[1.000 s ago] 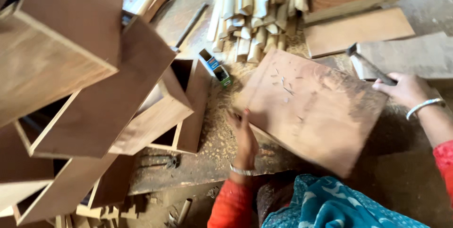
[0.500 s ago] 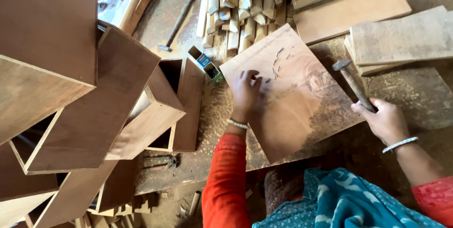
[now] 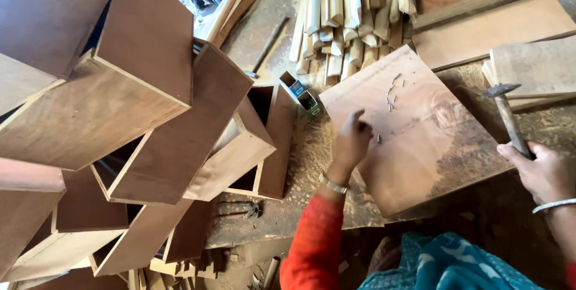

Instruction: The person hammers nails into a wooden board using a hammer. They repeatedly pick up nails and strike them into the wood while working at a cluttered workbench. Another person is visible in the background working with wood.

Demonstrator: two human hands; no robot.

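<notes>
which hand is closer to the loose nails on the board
Left. The left hand rests on the plywood board just below the scattered nails. The right hand is off past the board's right edge, holding a hammer.

left hand (image 3: 353,140) rests on plywood panel (image 3: 420,140); right hand (image 3: 543,170) grips hammer (image 3: 507,116).

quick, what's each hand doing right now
Left hand: fingers bent, fingertips on the board near loose nails; any nail pinched cannot be told.
Right hand: closed on the hammer.
</notes>
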